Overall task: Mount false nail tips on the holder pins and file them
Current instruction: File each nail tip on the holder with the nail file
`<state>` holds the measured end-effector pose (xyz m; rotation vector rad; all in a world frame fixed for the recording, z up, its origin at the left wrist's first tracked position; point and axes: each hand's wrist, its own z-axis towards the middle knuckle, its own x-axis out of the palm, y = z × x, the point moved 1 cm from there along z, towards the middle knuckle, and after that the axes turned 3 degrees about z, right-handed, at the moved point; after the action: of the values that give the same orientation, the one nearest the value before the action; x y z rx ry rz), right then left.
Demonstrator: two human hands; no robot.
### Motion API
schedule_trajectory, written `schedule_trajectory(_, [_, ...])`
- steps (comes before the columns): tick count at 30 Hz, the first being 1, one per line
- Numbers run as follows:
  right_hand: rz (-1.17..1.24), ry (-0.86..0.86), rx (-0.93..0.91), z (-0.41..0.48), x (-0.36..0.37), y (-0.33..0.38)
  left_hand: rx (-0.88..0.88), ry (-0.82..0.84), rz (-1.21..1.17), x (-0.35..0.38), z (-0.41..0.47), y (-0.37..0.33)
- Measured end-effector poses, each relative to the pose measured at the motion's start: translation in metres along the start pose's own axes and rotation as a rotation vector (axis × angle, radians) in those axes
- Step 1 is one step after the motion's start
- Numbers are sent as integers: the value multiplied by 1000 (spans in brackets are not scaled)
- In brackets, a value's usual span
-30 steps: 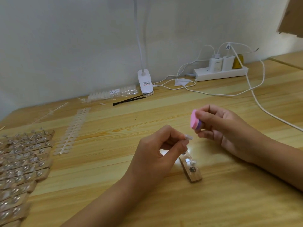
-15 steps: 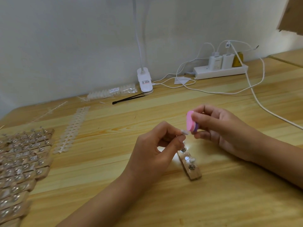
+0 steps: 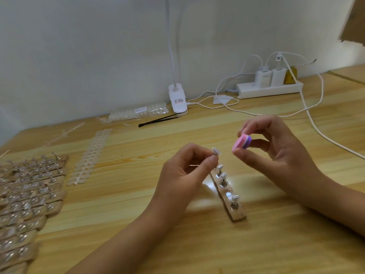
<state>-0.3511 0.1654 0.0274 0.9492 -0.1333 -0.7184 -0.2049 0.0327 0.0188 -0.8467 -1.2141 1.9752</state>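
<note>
Pale wooden table (image 3: 138, 194) set against a white wall (image 3: 79, 56). Both hands are raised above it near centre, close together but not touching.

Left hand (image 3: 183, 175): thumb and forefinger pinch a small clear nail tip (image 3: 216, 150), which sticks up past the thumb. Cannot tell whether a pin sits under it. Other fingers curled in.

Right hand (image 3: 276, 151): thumb below and fingers above grip a round pink-and-purple file block (image 3: 242, 143). Its pink face is turned toward the nail tip, with a small gap between the two.

Wooden holder strip (image 3: 236, 214) lies flat on the table, below and between the hands, slanting away from the camera. Metal pins (image 3: 223, 181) stand along it, a few with small white heads. Its far end is hidden behind the left thumb.

Left edge: packed rows of strips (image 3: 25, 194), overlapping, each with its own pins. Just right of them, a long white sprue of unmounted tips (image 3: 88, 157).

Toward the wall:
- a clear bag of tips (image 3: 138, 113)
- a slim black tool (image 3: 158, 121)
- a clip lamp (image 3: 177, 99), white neck rising out of view

Far right along the wall: a white power strip (image 3: 268, 89) with chargers plugged in. A white cable (image 3: 325, 136) crosses the table past the right hand. Brown cardboard corner (image 3: 353, 18) at top right.
</note>
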Motion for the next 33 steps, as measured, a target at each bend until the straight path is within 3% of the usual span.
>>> schedule_trajectory(6, [-90,67,-143,-2,7,1,-47,11,-95,0,2,1])
schedule_trajectory(12, [207,-59,142,4,13,-1,-104,17,-148,0,2,5])
schedule_trajectory(15, [251,-22,169,2,14,0,-109,29,-145,1,2,4])
schedule_trajectory(19, [207,11,89,-2,17,5,-116,28,-146,0,2,4])
schedule_trajectory(24, [-132,110,-192,-6,21,10,-112,13,-182,0,1,5])
schedule_trajectory(30, [-75,-16,-74,-1,14,1,-80,0,-191,1,1,4])
schedule_trajectory(33, [-175,69,-204,-4,17,1,-55,9,-170,1,0,2])
